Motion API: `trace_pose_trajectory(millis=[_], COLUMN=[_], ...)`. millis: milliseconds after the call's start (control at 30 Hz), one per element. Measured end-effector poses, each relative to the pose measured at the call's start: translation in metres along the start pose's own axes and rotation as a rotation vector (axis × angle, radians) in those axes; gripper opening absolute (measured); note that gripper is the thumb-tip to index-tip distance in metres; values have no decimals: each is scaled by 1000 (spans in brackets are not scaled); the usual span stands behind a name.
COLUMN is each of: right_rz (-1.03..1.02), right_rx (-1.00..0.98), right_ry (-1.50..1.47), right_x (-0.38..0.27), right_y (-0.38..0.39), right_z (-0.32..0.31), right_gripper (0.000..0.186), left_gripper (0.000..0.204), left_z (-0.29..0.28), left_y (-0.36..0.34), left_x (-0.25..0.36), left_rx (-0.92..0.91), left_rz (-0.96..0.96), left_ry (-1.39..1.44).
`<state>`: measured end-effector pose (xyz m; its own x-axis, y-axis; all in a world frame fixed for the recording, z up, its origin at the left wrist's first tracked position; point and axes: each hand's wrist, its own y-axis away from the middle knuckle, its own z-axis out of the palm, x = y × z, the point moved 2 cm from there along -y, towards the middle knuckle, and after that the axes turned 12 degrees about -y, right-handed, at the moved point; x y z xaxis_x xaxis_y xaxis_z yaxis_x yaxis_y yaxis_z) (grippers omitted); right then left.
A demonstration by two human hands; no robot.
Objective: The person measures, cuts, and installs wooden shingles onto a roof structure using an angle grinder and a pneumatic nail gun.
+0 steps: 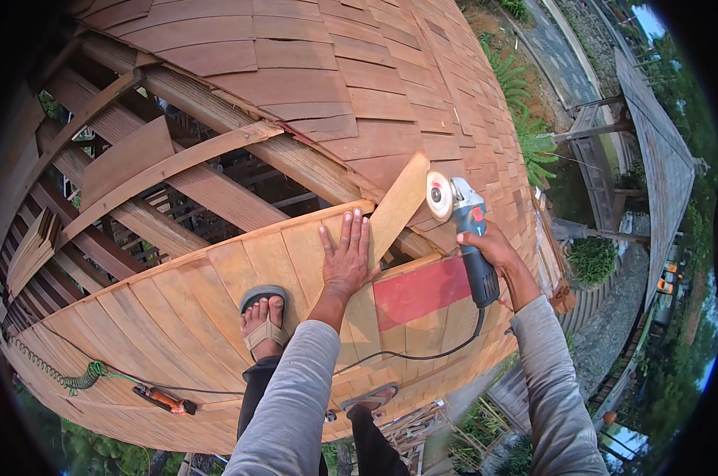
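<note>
My left hand (345, 258) lies flat with its fingers spread on the light wooden shingles (272, 262), at their upper edge. Beside its fingertips a loose wooden shingle (400, 198) slants up to the right, across the gap in the roof. My right hand (492, 247) is wrapped round the body of a blue and black angle grinder (476, 272). The grinder's pale disc (439, 196) is close to the slanted shingle's upper end; whether they touch I cannot tell. A black cord (422, 356) runs from the grinder across the shingles. Below it lies a red patch (420, 293).
Open rafters (208, 178) with gaps between them lie at the upper left. A stack of shingles (32, 255) rests there. An orange and black air tool (165, 399) with a green coiled hose (75, 381) lies lower left. The roof falls away at the right, above a gravel path (609, 349).
</note>
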<state>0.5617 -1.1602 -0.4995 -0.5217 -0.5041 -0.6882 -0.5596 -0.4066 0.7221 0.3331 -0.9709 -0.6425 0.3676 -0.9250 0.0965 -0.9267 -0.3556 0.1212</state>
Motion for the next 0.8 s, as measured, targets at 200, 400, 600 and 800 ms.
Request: trace_pose_trajectory(millis=[200,400,600,800], right_rz=[-5,6,-1,-31], right_rx=[-8,-14,-13,-1], right_ry=[7,23,-8,2], right_x=[-7,-11,-19,-32], right_y=[-2,-5,-5,-9], right_z=[0,1,2,7], right_gripper=[36,34,34,34], left_gripper=[125,124,124,124], left_z=[5,4,4,6], left_y=[1,2,1,1], left_x=[0,-1,0,-1], left_rx=[50,38,3,-5], left_rz=[15,17,22,17], left_ry=[19,25,33,28])
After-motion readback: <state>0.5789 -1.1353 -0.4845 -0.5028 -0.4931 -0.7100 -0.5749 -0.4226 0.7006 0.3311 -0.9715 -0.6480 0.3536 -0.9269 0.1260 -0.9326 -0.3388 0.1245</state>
